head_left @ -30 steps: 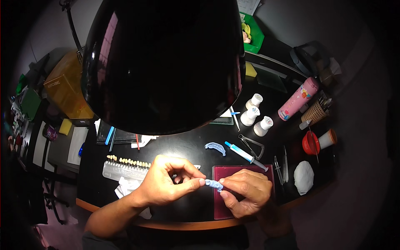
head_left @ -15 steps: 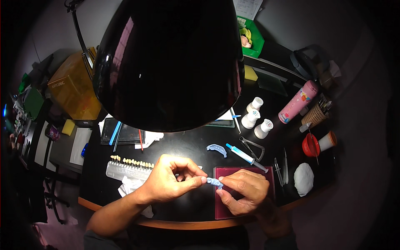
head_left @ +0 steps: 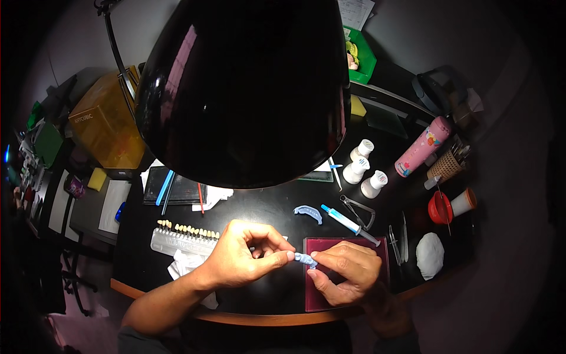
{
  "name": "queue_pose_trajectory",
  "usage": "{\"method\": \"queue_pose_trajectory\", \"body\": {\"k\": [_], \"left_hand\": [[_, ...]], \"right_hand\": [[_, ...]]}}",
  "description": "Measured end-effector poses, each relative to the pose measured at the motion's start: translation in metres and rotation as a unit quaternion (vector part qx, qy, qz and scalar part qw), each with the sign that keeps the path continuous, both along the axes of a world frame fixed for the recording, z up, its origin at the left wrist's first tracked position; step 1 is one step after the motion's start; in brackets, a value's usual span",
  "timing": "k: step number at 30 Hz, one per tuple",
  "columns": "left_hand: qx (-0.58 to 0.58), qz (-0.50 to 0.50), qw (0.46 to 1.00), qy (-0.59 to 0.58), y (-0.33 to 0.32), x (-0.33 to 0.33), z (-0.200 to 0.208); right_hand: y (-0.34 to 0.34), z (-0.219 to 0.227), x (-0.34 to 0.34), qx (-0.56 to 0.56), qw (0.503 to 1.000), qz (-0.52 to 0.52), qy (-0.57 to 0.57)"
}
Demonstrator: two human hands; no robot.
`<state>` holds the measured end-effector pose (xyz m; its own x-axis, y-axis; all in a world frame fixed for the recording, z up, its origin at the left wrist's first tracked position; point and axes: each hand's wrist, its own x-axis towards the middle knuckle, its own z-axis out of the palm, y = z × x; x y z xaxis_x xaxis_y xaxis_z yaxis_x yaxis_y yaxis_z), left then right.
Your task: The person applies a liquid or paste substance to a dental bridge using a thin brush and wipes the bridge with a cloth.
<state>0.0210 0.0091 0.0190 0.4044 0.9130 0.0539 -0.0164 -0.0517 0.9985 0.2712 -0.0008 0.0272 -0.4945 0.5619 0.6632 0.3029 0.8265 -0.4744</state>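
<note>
Between my two hands is a small blue-grey dental model point(head_left: 305, 259) with tooth-like bumps. My left hand point(head_left: 246, 252) pinches its left end between thumb and fingertips. At its other end, the thumb and fingers of my right hand point(head_left: 348, 270) close on it. Fingertips cover part of the piece. Below my right hand lies a dark red glossy pad point(head_left: 315, 297). Beyond the hands sits a curved blue-grey dental arch piece point(head_left: 309, 213), beside a syringe point(head_left: 345, 221) with a blue tip. Left of my left hand is a tooth shade guide point(head_left: 183, 242) in a clear holder.
A large black lamp shade point(head_left: 244, 94) hangs over the desk's far middle. White bottles point(head_left: 372, 184), a pink flask point(head_left: 422, 146), a red bowl point(head_left: 438, 207) and tweezers point(head_left: 394, 245) stand or lie on the right. Crumpled tissue point(head_left: 184, 263) lies near my left forearm.
Both hands keep the same hold on the dental model. The whole view has shifted very slightly; nothing else visibly differs.
</note>
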Motion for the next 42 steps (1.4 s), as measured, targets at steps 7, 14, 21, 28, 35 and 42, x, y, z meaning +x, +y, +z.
{"method": "queue_pose_trajectory", "body": {"k": [7, 14, 21, 28, 35, 42], "left_hand": [[0.013, -0.008, 1.000, 0.001, 0.0010, -0.0021, -0.0026], [0.035, -0.017, 0.999, 0.012, -0.0003, -0.0035, -0.0007], [0.044, 0.006, 0.999, 0.000, -0.0002, 0.0009, -0.0002], [0.065, -0.034, 0.996, 0.060, 0.0016, -0.0009, 0.0020], [0.057, -0.048, 0.995, 0.060, 0.0032, -0.0008, 0.0013], [0.040, -0.055, 0.997, 0.040, 0.0013, -0.0006, -0.0019]], "right_hand": [[-0.0008, -0.0005, 0.0007, -0.003, 1.000, 0.000, 0.004], [-0.0005, 0.0004, -0.0015, 0.014, 0.999, 0.003, 0.029], [-0.0005, -0.0004, -0.0032, 0.018, 0.999, -0.012, 0.028], [-0.0014, 0.0029, -0.0016, 0.015, 0.999, -0.031, 0.010], [0.0003, 0.0003, -0.0027, 0.010, 0.999, -0.039, 0.007], [-0.0012, 0.0002, -0.0041, 0.002, 0.999, -0.041, 0.001]]}}
